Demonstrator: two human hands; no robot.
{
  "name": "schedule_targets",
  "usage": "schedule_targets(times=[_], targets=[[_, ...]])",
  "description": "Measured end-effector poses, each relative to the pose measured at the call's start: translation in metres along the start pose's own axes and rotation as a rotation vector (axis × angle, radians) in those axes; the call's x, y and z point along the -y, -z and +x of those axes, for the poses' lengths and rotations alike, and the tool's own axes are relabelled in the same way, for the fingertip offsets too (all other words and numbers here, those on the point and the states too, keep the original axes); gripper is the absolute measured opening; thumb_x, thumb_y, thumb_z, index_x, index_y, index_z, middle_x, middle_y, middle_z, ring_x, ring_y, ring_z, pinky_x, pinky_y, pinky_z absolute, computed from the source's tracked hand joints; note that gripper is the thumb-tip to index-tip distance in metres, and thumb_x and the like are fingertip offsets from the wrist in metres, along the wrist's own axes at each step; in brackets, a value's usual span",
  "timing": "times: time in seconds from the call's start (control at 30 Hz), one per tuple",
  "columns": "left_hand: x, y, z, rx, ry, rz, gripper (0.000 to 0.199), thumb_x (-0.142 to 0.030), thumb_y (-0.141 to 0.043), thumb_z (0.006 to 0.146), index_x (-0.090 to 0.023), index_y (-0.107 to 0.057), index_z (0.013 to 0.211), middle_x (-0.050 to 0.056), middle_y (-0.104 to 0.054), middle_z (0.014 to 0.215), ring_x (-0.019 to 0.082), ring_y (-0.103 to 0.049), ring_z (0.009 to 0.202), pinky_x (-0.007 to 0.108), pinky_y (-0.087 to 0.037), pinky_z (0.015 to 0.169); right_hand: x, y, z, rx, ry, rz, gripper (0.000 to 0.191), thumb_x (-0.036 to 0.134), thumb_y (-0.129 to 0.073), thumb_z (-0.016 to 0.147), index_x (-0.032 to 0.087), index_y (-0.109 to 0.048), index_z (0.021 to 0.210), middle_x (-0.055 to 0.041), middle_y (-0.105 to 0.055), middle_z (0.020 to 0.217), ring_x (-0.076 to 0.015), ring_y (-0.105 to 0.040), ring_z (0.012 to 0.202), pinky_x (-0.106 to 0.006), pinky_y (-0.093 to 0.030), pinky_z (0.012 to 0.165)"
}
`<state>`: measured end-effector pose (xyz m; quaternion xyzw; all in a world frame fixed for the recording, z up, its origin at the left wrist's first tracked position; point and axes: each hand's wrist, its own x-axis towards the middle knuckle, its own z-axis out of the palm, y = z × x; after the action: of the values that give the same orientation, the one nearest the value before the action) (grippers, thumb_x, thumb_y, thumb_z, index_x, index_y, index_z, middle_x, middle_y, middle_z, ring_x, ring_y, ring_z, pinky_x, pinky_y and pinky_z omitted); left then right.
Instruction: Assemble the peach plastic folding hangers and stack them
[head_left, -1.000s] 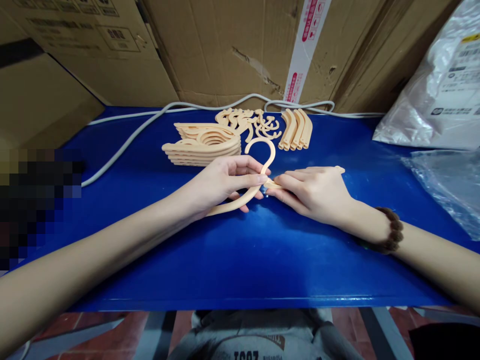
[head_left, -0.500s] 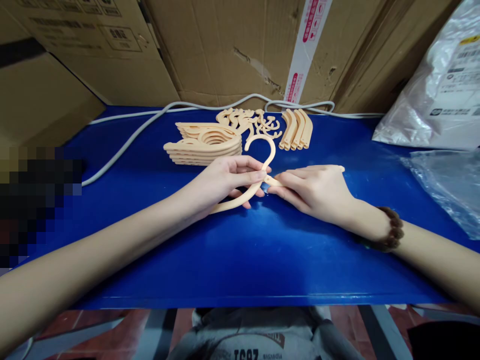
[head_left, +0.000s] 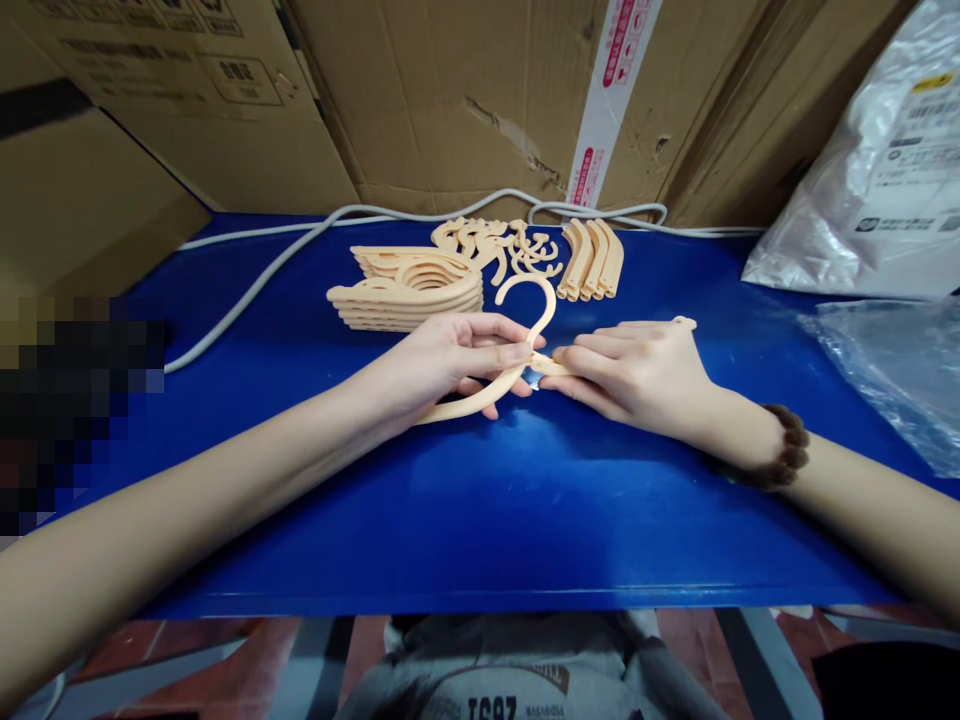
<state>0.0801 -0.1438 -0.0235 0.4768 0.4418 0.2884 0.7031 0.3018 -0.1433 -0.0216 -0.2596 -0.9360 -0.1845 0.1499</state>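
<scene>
Between thumb and fingers, my left hand [head_left: 480, 355] pinches a cream plastic hanger hook piece [head_left: 541, 305] at its lower joint. The open hook curls upward, and a curved arm [head_left: 469, 408] runs down and left beneath that hand. Gripped by my right hand [head_left: 637, 370] is a cream hanger arm [head_left: 555, 368]; its near end meets the joint at my left fingertips. The arm's far tip shows past the knuckles, while its middle is hidden by the hand. Whether the two pieces are locked together I cannot tell.
Behind my left hand stands a stack of folded cream hangers [head_left: 409, 300]. Loose hook pieces [head_left: 480, 240] and several hanger arms [head_left: 592, 260] lie farther back. A white cable [head_left: 262, 300] crosses the blue table [head_left: 480, 520]. Plastic bags [head_left: 862, 220] rest at right, cardboard boxes [head_left: 465, 100] behind.
The hook has tilted slightly to the right and down at its top. My right hand has risen a little, and the far tip of its hanger arm has turned upward.
</scene>
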Motion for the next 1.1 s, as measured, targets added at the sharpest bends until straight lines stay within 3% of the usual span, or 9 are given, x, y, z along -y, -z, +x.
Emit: schedule_targets(times=[0.27,0.5,0.77,1.1], targets=[[-0.0006,0.0004,-0.0003,0.048,0.012,-0.026,0.013,-0.018,-0.07,0.084,-0.017,-0.069,0.097,0.002,-0.071,0.069,0.016,-0.072,0.07,0.015,-0.054,0.047,-0.0048,0.0043,-0.0011,-0.013,0.076,-0.056,0.045,0.041,-0.035,0.104,0.019,-0.067,0.082,0.0004,-0.058,0.061,-0.0115,-0.047,0.052,-0.028,-0.031,0.055],[-0.0022,0.0012,-0.001,0.048,0.02,-0.047,0.012,-0.016,-0.071,0.082,-0.016,-0.069,0.094,0.002,-0.07,0.066,0.014,-0.07,0.062,0.013,-0.05,0.042,-0.0082,0.0042,-0.0014,0.049,0.028,-0.056,0.048,0.044,-0.031,0.104,0.02,-0.068,0.085,0.0001,-0.059,0.062,-0.0114,-0.048,0.052,-0.029,-0.032,0.055],[-0.0014,0.0015,0.0006,0.046,0.019,0.016,0.016,-0.022,-0.073,0.082,-0.018,-0.07,0.098,0.004,-0.073,0.074,0.016,-0.071,0.067,0.015,-0.052,0.044,-0.0059,0.002,-0.0026,0.024,0.05,-0.087,0.044,0.043,-0.034,0.103,0.02,-0.068,0.086,0.0005,-0.06,0.063,-0.0116,-0.049,0.053,-0.029,-0.034,0.055],[0.001,0.0023,-0.0027,0.027,-0.132,0.163,0.016,-0.026,-0.074,0.082,-0.018,-0.067,0.094,0.001,-0.072,0.073,0.018,-0.073,0.074,0.016,-0.056,0.048,0.0014,0.0004,-0.0035,0.063,-0.03,0.076,0.047,0.044,-0.034,0.103,0.018,-0.071,0.09,-0.001,-0.066,0.067,-0.0117,-0.055,0.055,-0.028,-0.032,0.056]])
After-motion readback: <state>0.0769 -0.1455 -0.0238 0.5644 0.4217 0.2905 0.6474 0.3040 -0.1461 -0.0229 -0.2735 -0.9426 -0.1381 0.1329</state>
